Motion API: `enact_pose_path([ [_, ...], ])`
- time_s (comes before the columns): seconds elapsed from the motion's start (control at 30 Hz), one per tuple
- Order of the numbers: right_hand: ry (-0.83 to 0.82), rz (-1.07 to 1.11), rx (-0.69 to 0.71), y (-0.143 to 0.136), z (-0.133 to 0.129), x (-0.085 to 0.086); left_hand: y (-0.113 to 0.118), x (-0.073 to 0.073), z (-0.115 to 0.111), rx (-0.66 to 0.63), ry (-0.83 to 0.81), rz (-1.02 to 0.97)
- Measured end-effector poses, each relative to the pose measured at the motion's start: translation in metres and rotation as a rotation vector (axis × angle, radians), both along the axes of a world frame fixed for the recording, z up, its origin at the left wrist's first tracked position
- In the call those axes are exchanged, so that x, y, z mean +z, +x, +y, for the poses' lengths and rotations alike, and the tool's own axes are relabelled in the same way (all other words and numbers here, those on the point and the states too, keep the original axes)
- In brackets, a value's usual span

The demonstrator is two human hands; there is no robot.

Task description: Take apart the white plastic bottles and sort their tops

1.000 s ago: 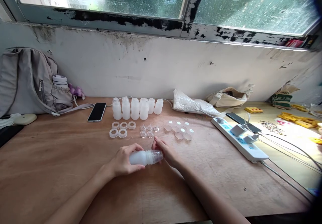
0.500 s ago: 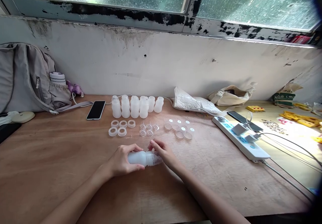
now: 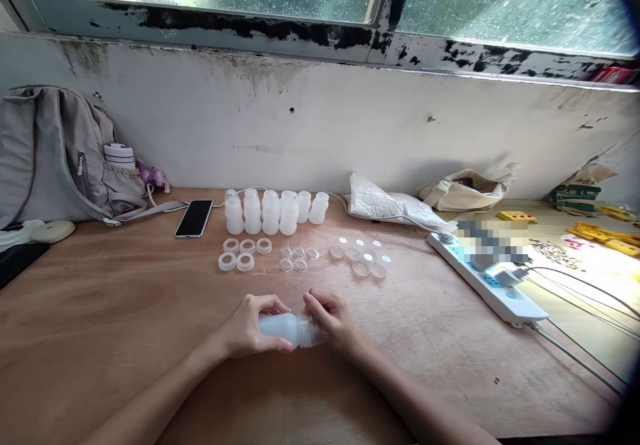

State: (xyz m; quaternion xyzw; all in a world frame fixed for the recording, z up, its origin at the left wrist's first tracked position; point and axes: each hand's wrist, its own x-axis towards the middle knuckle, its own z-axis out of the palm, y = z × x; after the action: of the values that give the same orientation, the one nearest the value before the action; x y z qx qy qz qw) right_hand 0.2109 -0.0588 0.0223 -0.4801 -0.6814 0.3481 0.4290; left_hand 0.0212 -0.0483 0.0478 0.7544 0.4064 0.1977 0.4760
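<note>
A frosted white bottle (image 3: 280,327) lies sideways just above the wooden table (image 3: 125,338), its clear cap end (image 3: 311,332) pointing right. My left hand (image 3: 257,327) is wrapped round the bottle's body, thumb below and fingers above. My right hand (image 3: 331,318) has its fingers closed at the clear cap end and partly covers it. Beyond my hands are several frosted rings (image 3: 227,261), several small clear ringed pieces (image 3: 301,265) and several thin clear discs (image 3: 360,268). Several frosted bottles (image 3: 271,213) stand upright in a group behind them.
A phone (image 3: 194,219) and a grey backpack (image 3: 40,158) are at the left. A white package (image 3: 390,205) and a beige pouch (image 3: 463,191) lie along the wall. On the right, a power strip (image 3: 487,281) trails cables near yellow parts (image 3: 605,235).
Both hands and the bottle appear slightly lower and further right. My right hand's fingers have curled more closely over the cap end. The whole view has shifted a little.
</note>
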Motion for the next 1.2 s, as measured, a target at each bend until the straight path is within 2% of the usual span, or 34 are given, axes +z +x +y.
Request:
enact_pose_path([
  [0.27,0.031,0.103,0.058,-0.002,0.0,-0.003,0.002,-0.009,-0.001,0.032,0.06,0.032],
  [0.43,0.027,0.148,0.091,-0.002,0.004,-0.01,0.003,-0.008,-0.001,0.037,0.141,0.072],
  [0.57,-0.006,0.119,0.19,0.0,0.005,-0.006,0.002,-0.009,-0.006,0.043,0.244,0.095],
  [0.67,-0.05,0.1,0.282,0.0,0.007,-0.003,0.0,-0.015,-0.007,0.021,0.339,0.093],
  [0.73,-0.073,0.1,0.23,-0.001,0.011,-0.003,0.001,-0.022,-0.006,0.016,0.418,0.071],
  [0.83,-0.067,0.14,-0.103,-0.002,0.018,-0.004,0.004,-0.031,-0.003,0.103,0.621,0.01],
  [0.9,-0.076,0.2,-0.255,-0.004,0.021,-0.002,0.006,-0.034,0.0,0.159,0.769,-0.024],
  [0.93,-0.094,0.234,-0.262,-0.005,0.021,-0.001,0.006,-0.035,0.002,0.183,0.819,-0.027],
  [1.07,-0.192,0.318,-0.132,-0.013,0.015,0.007,0.002,-0.037,0.008,0.29,0.881,0.01],
  [1.2,-0.191,0.262,-0.066,-0.012,0.016,0.023,-0.003,-0.039,0.013,0.284,0.881,-0.016],
])
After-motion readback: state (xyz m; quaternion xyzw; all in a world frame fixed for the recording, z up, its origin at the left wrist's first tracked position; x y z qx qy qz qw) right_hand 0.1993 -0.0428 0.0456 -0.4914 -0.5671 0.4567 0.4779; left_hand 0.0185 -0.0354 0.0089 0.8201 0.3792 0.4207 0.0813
